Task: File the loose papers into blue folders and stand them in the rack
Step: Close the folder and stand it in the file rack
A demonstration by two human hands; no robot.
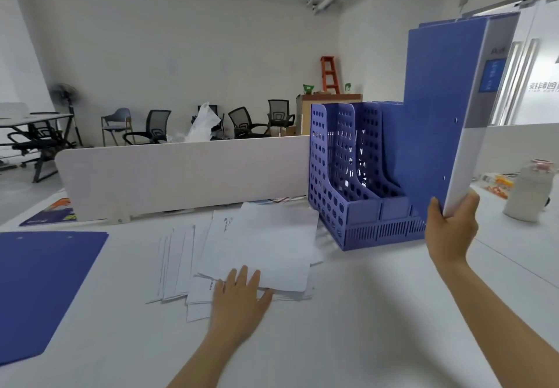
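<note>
My right hand (452,230) grips the bottom corner of a blue folder (438,109) with a white spine, held upright in the air just right of the blue perforated rack (341,181). The rack stands on the white desk; at least one blue folder (390,106) stands in its right compartment, and the two left compartments look empty. My left hand (239,300) lies flat on the near edge of a spread pile of loose white papers (260,245) in the middle of the desk. Another blue folder (42,287) lies flat at the left.
A low white divider panel (181,172) runs along the back of the desk. A white bottle (527,191) stands at the right, with packets behind it. A blue leaflet (51,212) lies at the far left. Office chairs and an orange ladder stand across the room.
</note>
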